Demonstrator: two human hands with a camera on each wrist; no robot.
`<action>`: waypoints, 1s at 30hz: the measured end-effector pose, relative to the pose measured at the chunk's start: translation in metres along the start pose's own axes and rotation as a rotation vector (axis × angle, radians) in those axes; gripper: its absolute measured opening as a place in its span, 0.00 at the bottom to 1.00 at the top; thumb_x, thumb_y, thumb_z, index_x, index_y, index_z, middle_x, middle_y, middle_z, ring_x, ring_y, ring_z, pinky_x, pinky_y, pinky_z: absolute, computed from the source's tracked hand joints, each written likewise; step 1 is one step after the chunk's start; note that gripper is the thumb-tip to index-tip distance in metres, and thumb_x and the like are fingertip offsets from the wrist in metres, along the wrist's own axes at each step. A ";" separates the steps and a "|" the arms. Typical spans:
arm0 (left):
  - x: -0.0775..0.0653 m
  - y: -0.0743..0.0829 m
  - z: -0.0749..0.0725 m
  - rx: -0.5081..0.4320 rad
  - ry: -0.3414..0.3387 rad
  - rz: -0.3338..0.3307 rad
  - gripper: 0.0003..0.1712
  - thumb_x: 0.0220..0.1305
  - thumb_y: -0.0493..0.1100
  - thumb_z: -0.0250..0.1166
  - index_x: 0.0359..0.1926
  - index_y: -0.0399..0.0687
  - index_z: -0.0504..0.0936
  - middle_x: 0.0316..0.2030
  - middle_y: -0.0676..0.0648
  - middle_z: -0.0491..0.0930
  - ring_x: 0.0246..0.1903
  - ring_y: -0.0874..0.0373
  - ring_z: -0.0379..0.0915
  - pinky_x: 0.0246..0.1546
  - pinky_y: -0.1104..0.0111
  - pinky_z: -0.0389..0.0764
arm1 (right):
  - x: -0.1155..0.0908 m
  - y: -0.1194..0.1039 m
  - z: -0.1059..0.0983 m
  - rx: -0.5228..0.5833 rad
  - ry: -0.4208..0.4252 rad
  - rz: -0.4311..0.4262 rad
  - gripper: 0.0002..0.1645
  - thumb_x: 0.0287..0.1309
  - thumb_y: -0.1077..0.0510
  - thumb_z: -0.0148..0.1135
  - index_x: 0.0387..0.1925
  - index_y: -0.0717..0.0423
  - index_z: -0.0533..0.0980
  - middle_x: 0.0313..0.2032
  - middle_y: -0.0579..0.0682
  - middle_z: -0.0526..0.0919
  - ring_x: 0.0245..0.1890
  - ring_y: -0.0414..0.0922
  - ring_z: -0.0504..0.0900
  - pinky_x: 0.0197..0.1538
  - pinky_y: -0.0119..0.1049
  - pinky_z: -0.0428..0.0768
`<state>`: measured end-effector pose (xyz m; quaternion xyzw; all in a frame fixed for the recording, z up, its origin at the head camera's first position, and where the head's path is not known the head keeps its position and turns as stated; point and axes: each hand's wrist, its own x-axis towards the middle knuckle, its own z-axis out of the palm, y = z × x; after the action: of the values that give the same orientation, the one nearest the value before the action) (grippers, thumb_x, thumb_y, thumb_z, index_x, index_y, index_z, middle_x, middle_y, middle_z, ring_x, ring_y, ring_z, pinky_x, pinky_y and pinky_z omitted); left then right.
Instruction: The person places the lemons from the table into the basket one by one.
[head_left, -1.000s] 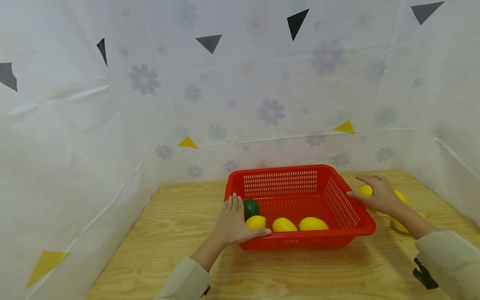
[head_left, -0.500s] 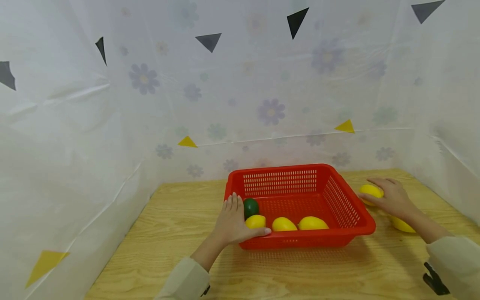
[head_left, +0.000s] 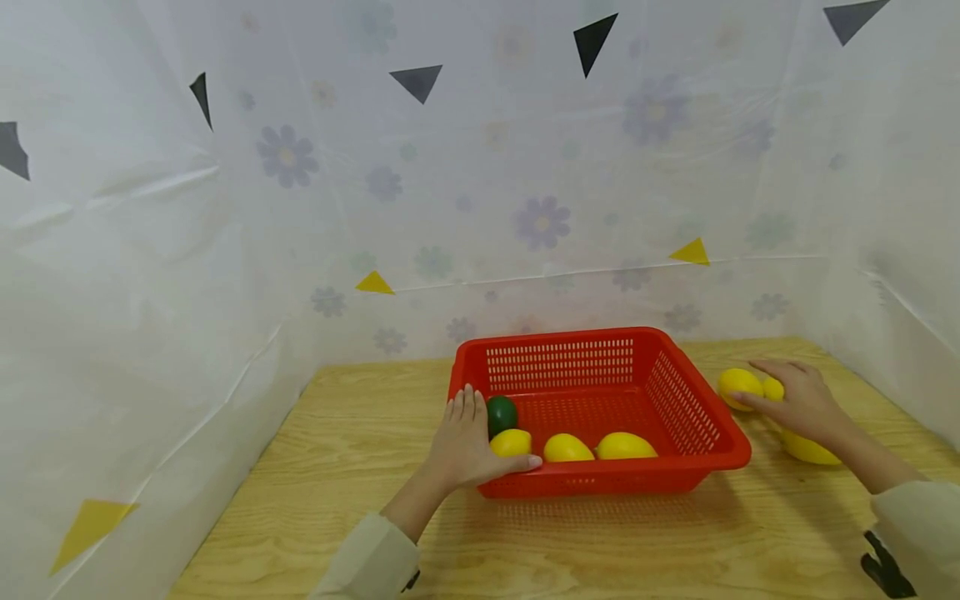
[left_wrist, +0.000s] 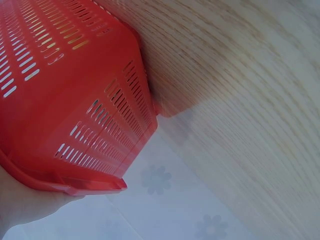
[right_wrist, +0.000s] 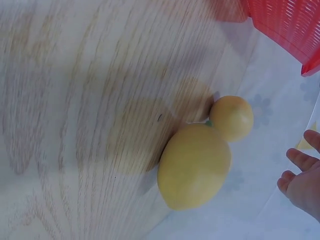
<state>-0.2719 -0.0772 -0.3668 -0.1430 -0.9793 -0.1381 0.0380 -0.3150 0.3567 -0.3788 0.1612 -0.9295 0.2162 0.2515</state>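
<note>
- The red basket point(head_left: 630, 470) sits on the wooden table point(head_left: 337, 475); call its middle the clock's centre, with twelve away from the person.
- At eight o'clock the left hand point(head_left: 463, 446) rests on the basket's corner, fingers straight up the side, thumb stretched along the near rim, touching rather than clamping.
- Inside, a dark green fruit point(head_left: 502, 415) lies at nine, with yellow fruits at eight point(head_left: 511, 442), seven point(head_left: 567, 448) and five point(head_left: 626, 446).
- Out at three, the right hand point(head_left: 801, 404) is beside a yellow fruit point(head_left: 738, 382), thumb and fingers apart; I can't tell whether it touches.
- Another yellow fruit point(head_left: 773, 388) peeks out between its thumb and fingers; a third yellow fruit point(head_left: 808, 448) lies on the table towards four.
- A flowered sheet point(head_left: 480, 242) hangs at twelve.
</note>
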 end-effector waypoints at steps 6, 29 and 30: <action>0.000 0.000 0.000 -0.002 0.001 0.001 0.69 0.44 0.81 0.51 0.71 0.35 0.45 0.72 0.36 0.41 0.72 0.41 0.37 0.71 0.51 0.44 | -0.003 0.005 0.001 0.016 0.005 -0.015 0.35 0.54 0.51 0.64 0.51 0.78 0.68 0.50 0.80 0.70 0.48 0.74 0.63 0.50 0.70 0.55; -0.001 0.002 -0.002 -0.019 -0.002 -0.012 0.70 0.42 0.82 0.51 0.71 0.35 0.45 0.72 0.36 0.40 0.72 0.42 0.36 0.71 0.51 0.43 | -0.022 0.026 -0.003 -0.057 -0.078 0.060 0.39 0.54 0.48 0.64 0.50 0.81 0.67 0.49 0.83 0.68 0.47 0.75 0.65 0.48 0.70 0.58; -0.001 0.002 -0.001 -0.019 -0.003 -0.013 0.70 0.42 0.83 0.51 0.71 0.35 0.45 0.72 0.36 0.40 0.72 0.42 0.36 0.71 0.51 0.43 | -0.023 0.027 -0.004 -0.062 -0.083 0.062 0.39 0.54 0.48 0.64 0.50 0.82 0.67 0.49 0.83 0.68 0.47 0.75 0.65 0.48 0.70 0.58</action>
<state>-0.2701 -0.0765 -0.3652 -0.1373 -0.9789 -0.1474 0.0345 -0.3055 0.3863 -0.3974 0.1333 -0.9500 0.1882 0.2106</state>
